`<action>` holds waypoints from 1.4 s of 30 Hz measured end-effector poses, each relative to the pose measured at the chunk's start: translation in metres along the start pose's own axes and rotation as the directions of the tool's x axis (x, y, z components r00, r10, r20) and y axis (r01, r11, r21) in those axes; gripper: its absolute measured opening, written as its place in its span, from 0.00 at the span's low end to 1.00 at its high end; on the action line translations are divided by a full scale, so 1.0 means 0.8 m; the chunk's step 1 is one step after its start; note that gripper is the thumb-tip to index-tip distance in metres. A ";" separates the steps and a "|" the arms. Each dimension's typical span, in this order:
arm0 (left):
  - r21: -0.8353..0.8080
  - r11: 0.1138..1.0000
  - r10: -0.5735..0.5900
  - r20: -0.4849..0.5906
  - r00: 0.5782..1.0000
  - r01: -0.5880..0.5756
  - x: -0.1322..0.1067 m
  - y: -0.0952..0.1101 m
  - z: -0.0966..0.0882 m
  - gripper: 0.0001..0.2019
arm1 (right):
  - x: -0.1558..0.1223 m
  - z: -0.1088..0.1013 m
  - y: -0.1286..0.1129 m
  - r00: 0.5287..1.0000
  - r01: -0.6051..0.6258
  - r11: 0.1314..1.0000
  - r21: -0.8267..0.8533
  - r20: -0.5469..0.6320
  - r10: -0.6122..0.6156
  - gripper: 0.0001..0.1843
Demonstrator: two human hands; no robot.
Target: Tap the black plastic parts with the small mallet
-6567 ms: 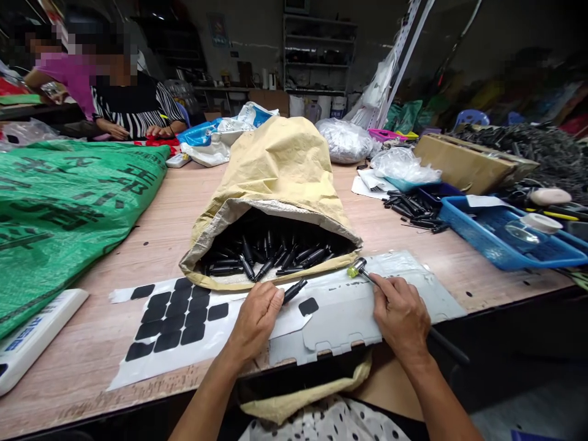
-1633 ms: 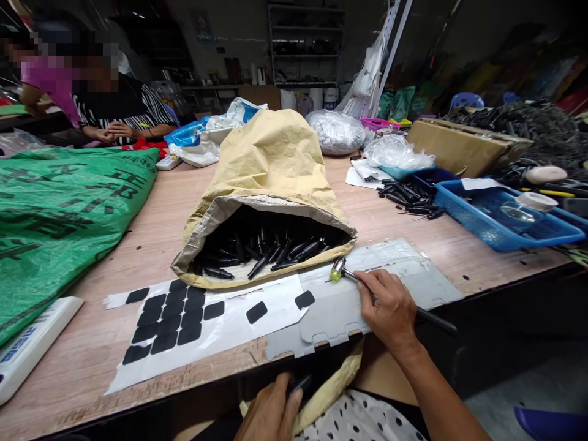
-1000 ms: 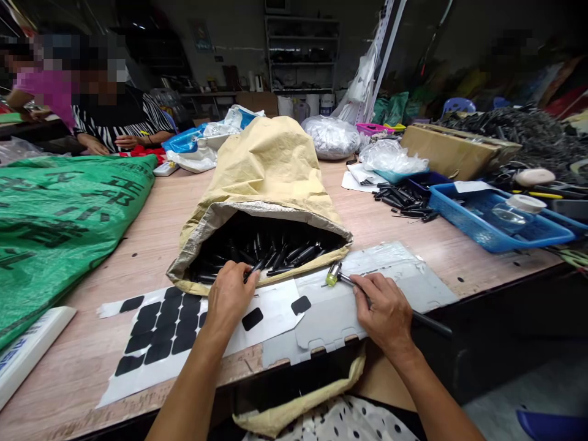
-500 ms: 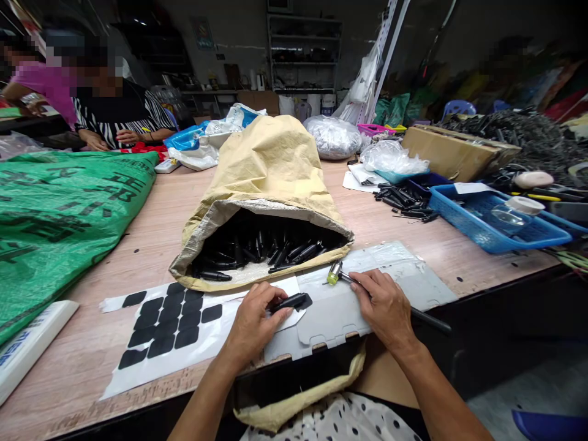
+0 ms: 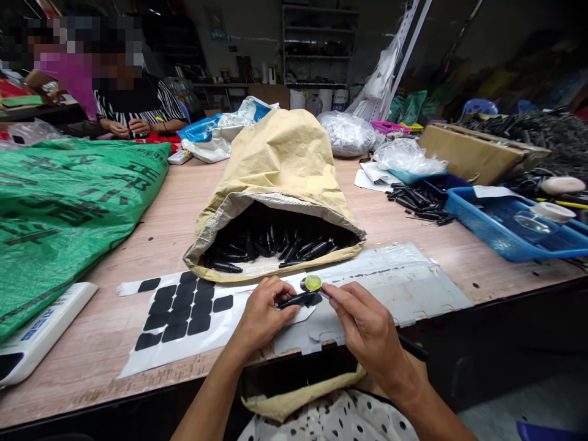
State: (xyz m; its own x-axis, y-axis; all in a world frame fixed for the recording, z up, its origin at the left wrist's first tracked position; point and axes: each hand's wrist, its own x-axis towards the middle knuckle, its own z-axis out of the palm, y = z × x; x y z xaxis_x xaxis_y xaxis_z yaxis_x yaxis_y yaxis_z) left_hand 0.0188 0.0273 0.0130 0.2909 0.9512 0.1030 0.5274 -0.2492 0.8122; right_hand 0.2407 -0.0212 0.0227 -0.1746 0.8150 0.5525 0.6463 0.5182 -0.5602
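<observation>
My left hand is closed on a slim black plastic part, holding it down on the grey sheet over a black pad. My right hand grips a small hammer whose yellow-green head sits just above the part's right end; the handle runs back under my palm. Right behind my hands lies a tan paper sack on its side, mouth toward me, with many of the same black parts inside. A white backing sheet with several black rounded-square pads lies left of my left hand.
A green woven sack covers the table's left, with a white device at its near edge. Blue baskets, loose black parts, a cardboard box and plastic bags stand at the right and back. Other people sit at the far left.
My left hand brought a black part from the sack onto the pad. My right hand swung the hammer head leftward, from resting on the grey sheet to just over the part.
</observation>
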 end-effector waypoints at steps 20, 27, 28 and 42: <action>0.028 1.000 0.000 0.006 1.000 0.000 0.001 0.000 -0.001 0.06 | -0.013 -0.001 0.006 0.999 -0.035 0.996 -0.078 0.001 0.035 0.23; 0.054 0.999 0.006 0.034 0.999 -0.008 0.000 0.003 -0.005 0.07 | -0.005 -0.029 0.066 0.989 -0.111 0.937 -0.332 -0.127 0.072 0.16; 0.050 0.999 0.008 0.040 0.999 -0.010 0.000 0.003 -0.006 0.08 | -0.006 -0.031 0.077 0.989 -0.119 0.913 -0.391 -0.124 0.076 0.15; 0.158 0.986 0.047 0.066 0.997 -0.057 0.000 0.002 -0.003 0.20 | -0.015 -0.023 0.111 0.979 -0.168 0.825 -0.539 -0.188 0.077 0.13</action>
State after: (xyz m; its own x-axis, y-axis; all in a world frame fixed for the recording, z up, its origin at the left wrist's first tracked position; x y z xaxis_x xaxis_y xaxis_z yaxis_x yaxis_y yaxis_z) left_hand 0.0177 0.0270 0.0156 0.3674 0.9243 0.1032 0.6294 -0.3288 0.7041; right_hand 0.3140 0.0100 -0.0220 0.0183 0.7892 0.6138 0.9632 0.1507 -0.2224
